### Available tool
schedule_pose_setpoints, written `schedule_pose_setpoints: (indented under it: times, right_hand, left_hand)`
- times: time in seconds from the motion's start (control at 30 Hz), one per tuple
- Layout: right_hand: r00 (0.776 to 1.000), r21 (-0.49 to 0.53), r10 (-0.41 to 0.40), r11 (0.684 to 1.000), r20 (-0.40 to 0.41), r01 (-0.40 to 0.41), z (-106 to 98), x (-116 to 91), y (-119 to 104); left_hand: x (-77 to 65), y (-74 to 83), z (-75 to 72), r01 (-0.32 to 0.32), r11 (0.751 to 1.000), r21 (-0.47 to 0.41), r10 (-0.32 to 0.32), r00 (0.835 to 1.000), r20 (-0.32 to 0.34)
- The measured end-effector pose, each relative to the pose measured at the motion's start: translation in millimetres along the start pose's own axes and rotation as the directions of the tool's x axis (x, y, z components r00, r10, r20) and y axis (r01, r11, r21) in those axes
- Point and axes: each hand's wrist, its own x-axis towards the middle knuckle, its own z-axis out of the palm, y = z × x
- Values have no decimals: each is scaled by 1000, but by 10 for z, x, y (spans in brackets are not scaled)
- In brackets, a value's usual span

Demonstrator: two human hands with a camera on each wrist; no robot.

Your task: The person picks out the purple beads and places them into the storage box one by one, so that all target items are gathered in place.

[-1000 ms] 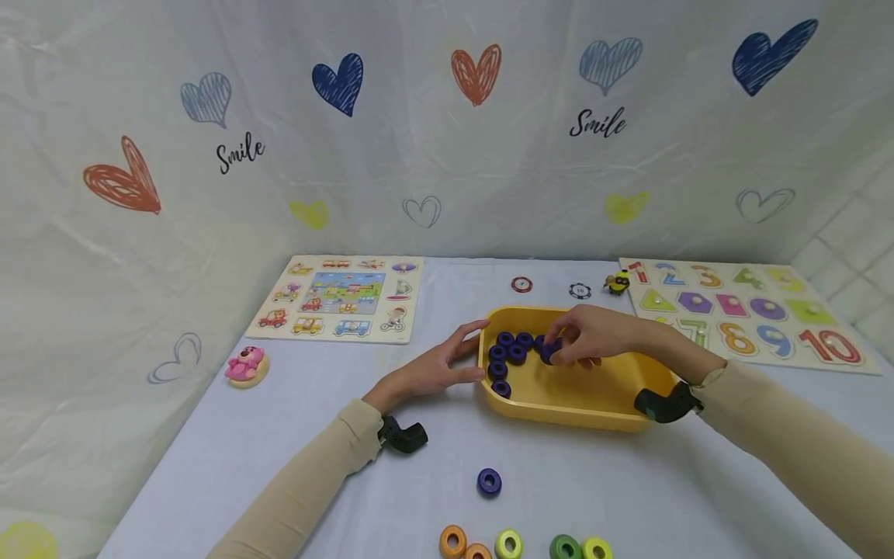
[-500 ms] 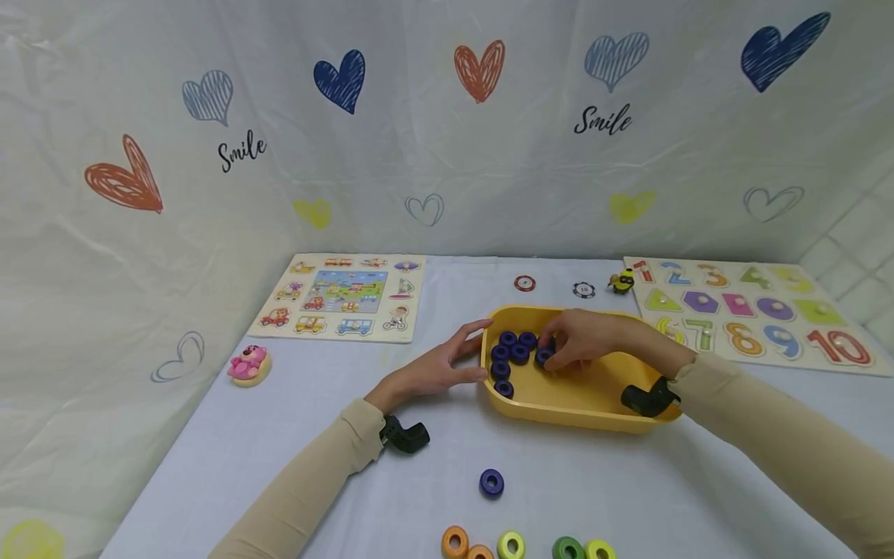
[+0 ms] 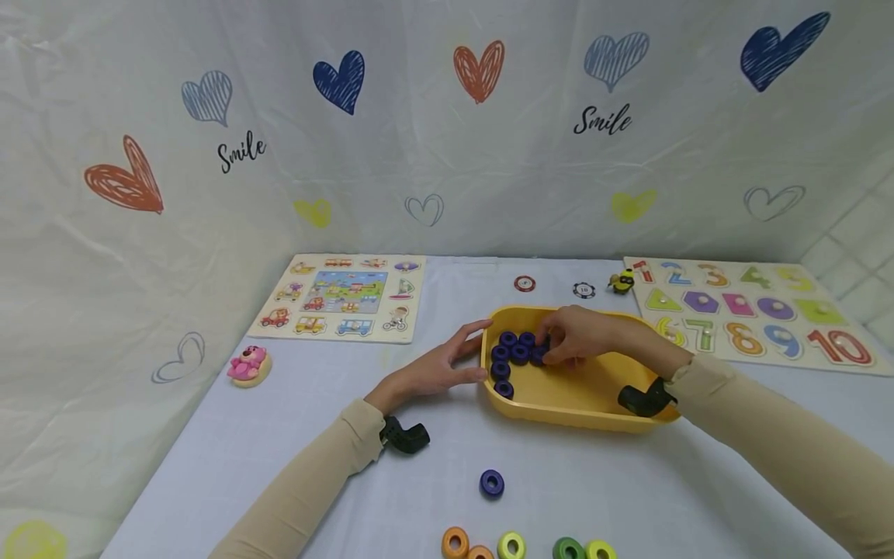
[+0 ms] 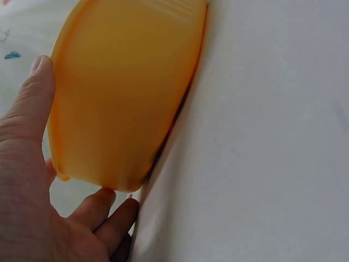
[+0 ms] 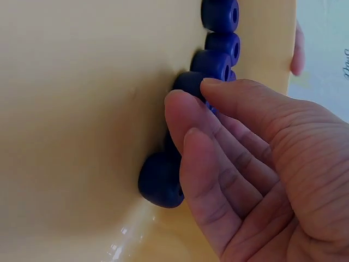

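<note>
A yellow tray (image 3: 580, 388) holds several dark purple ring beads (image 3: 500, 369) clustered at its left end. Inside it, my right hand (image 3: 581, 338) pinches one purple ring bead (image 5: 188, 84) between thumb and fingers, beside the others. In the right wrist view my fingers partly cover that bead, and another purple bead (image 5: 160, 180) lies below it. My left hand (image 3: 434, 369) is spread at the tray's left end, its thumb (image 4: 41, 82) and fingers touching the outer wall. A single purple ring bead (image 3: 492, 484) lies on the table in front of the tray.
Orange (image 3: 455, 542), yellow (image 3: 512, 545) and green ring beads (image 3: 569, 549) lie at the front edge of view. Puzzle boards stand back left (image 3: 349, 329) and back right (image 3: 761, 310). Two chips (image 3: 525, 283), a bee figure (image 3: 621, 281) and a pink bear (image 3: 247, 365) are also on the table.
My right hand has lowered the purple ring bead and shifted it left against the cluster. My left hand has stayed at the tray's end.
</note>
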Motion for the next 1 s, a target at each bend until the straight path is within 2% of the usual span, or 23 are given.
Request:
schedule_pose_setpoints:
  times: [0.2, 0.3, 0.37, 0.47, 0.53, 0.6, 0.67, 0.77, 0.87, 1.0]
  right_hand:
    - [997, -41, -50, 998, -53, 47, -22, -89, -83]
    - [995, -77, -64, 995, -70, 59, -18, -152, -216]
    - [993, -126, -83, 989, -89, 71, 25, -203, -352]
    - [978, -236, -161, 963, -130, 127, 156, -284, -585]
    - [958, -317, -233, 933, -167, 172, 282, -345, -738]
    - [934, -356, -312, 904, -177, 235, 420, -397, -868]
    - [925, -353, -350, 893, -151, 280, 568, -444, -979]
    - [934, -322, -353, 893, -63, 316, 784, -493, -1092]
    - [954, -330, -294, 897, 53, 295, 972, -517, -1132]
    - [960, -372, -248, 885, 131, 279, 1128, -517, -1108]
  left_hand:
    - [3, 12, 19, 8, 1000, 3, -8, 1000, 7]
    - [3, 26, 19, 9, 1000, 0, -9, 1000, 7]
    - [-26, 115, 2, 7, 1000, 0, -7, 1000, 17]
    - [-72, 241, -23, 1, 1000, -6, -1, 1000, 30]
    - [-102, 327, -36, -6, 1000, -7, 6, 999, 42]
    - [-107, 332, -35, -8, 1000, -5, 8, 999, 43]
    - [-109, 339, -32, -8, 1000, 3, 8, 999, 46]
    - [-104, 347, -25, -14, 1000, 7, 14, 999, 45]
    - [-98, 357, -22, -25, 1000, 9, 25, 999, 38]
    - [-94, 327, -17, -39, 999, 4, 39, 999, 30]
